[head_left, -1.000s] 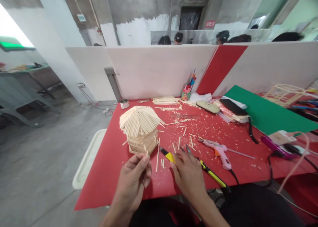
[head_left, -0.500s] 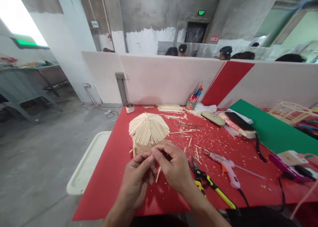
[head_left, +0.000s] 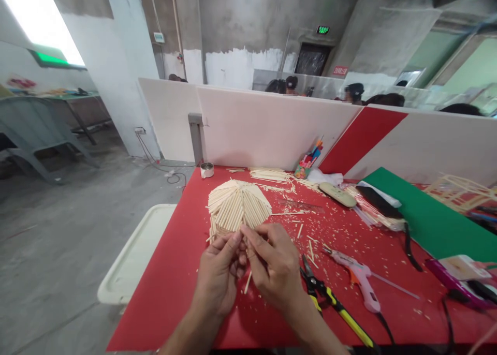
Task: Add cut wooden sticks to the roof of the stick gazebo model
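At the lower left of centre, the left hand [head_left: 215,275] is pinching with thumb and forefinger, apparently gripping a short stick that is largely covered. At the centre of the frame, the stick-built model [head_left: 238,205] is standing on the red table [head_left: 163,287], its sloping roof showing above the fingertips; contact cannot be confirmed. Right of it, the right hand [head_left: 277,264] is bringing its bent fingertips to the same spot; whether it is grasping anything cannot be told. In this inspector's judgement, sound practice is holding the piece lightly near its ends, bracing fingertip against fingertip and keeping knuckles off the roof edge. Toward the lower right, the black-and-yellow cutting tool [head_left: 347,316] and pink glue gun [head_left: 359,277] are lying unheld, so elbows should be staying clear of them.
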A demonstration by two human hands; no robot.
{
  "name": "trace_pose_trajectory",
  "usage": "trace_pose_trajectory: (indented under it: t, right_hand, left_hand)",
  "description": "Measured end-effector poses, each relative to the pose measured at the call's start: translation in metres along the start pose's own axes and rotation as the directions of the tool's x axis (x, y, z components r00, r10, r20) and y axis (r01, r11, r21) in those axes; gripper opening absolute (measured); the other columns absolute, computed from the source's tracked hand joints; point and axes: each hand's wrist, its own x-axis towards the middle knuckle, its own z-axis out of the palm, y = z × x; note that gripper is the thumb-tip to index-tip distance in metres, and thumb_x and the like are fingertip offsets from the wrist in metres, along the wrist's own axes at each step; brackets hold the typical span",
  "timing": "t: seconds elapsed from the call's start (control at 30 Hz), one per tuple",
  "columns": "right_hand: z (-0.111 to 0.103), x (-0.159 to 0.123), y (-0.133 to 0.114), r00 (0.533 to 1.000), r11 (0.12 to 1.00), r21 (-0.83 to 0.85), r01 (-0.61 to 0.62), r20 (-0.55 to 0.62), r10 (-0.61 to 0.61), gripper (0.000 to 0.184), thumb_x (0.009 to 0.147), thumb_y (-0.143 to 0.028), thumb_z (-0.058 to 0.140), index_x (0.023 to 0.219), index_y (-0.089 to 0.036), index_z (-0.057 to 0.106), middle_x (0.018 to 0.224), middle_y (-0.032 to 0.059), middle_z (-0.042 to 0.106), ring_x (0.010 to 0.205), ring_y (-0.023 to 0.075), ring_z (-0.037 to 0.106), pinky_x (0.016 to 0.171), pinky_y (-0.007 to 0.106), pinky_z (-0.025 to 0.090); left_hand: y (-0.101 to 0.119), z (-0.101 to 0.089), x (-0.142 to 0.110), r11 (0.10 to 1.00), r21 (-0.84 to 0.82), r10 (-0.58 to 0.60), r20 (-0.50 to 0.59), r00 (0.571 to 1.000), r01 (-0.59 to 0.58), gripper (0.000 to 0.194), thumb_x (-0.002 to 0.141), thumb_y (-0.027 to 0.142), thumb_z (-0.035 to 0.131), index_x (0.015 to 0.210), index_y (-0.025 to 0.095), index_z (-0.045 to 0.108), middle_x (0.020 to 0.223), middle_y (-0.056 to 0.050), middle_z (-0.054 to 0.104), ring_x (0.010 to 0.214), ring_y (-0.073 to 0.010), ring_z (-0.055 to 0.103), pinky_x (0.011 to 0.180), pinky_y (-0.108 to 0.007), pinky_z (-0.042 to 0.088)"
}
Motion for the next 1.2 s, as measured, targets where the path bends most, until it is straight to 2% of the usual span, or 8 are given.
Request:
trace_pose_trajectory:
  t: [0.33,0.57,0.7,0.83,1.07,1.2]
  right_hand:
    - [0.002,0.003,0.002,0.999,0.998,-0.064,-0.005,0.031,0.007,0.042,0.089,-0.017,0.046,0.129,-0.022,0.056,0.094,0.0078,0.058,0.085,0.0180,0.053,0.068,0.031,0.048]
    - [0.005,0.002,0.005,1.000,0.998,-0.062,-0.003,0.029,0.004,0.042,0.090,-0.017,0.046,0.130,-0.023,0.054,0.090,0.0064,0.057,0.082,0.0172,0.052,0.067,0.031,0.047]
    - [0.007,0.000,0.006,0.999,0.999,-0.028,-0.027,0.031,0.028,0.043,0.090,-0.015,0.045,0.131,-0.024,0.052,0.090,0.0061,0.057,0.082,0.0170,0.053,0.069,0.031,0.046]
    - [0.009,-0.001,0.005,1.000,0.998,-0.062,-0.010,0.029,0.012,0.043,0.090,-0.016,0.045,0.132,-0.025,0.052,0.086,0.0054,0.057,0.079,0.0169,0.053,0.066,0.030,0.046]
    - [0.011,-0.006,0.000,0.997,0.997,-0.078,0.026,0.070,-0.021,0.052,0.090,-0.015,0.043,0.142,-0.024,0.038,0.084,0.0048,0.055,0.077,0.0176,0.052,0.067,0.032,0.046]
    - [0.012,-0.007,-0.002,0.997,0.994,-0.102,0.045,0.072,-0.038,0.053,0.091,-0.016,0.043,0.143,-0.023,0.036,0.084,0.0053,0.055,0.078,0.0180,0.050,0.067,0.032,0.046]
  left_hand:
    - [0.001,0.003,0.007,1.000,-0.001,0.013,0.005,1.000,-0.013,0.035,0.051,0.030,0.087,0.064,0.012,0.059,0.051,0.004,0.057,0.041,-0.0030,0.048,0.036,-0.011,0.035]
    - [0.005,0.001,0.007,1.000,-0.002,-0.008,0.014,1.000,0.008,0.026,0.058,0.027,0.081,0.064,0.012,0.060,0.055,0.002,0.060,0.045,-0.0048,0.051,0.042,-0.014,0.041]
    - [0.008,0.000,0.007,0.999,-0.016,-0.031,0.027,0.999,0.031,0.021,0.060,0.026,0.077,0.064,0.013,0.061,0.056,0.001,0.061,0.044,-0.0064,0.052,0.039,-0.016,0.039]
    - [0.009,-0.003,0.007,1.000,0.015,-0.022,0.037,0.999,0.022,0.021,0.060,0.025,0.077,0.061,0.013,0.060,0.054,0.001,0.060,0.044,-0.0067,0.052,0.040,-0.016,0.039]
    - [0.010,-0.005,0.006,0.998,0.061,0.000,0.041,0.999,-0.002,0.020,0.054,0.019,0.077,0.062,0.014,0.060,0.048,0.003,0.056,0.041,-0.0054,0.048,0.040,-0.015,0.036]
    - [0.010,-0.007,0.007,0.998,0.069,0.008,0.063,0.998,-0.012,0.024,0.056,0.023,0.079,0.060,0.014,0.057,0.046,0.003,0.055,0.040,-0.0053,0.046,0.039,-0.015,0.035]
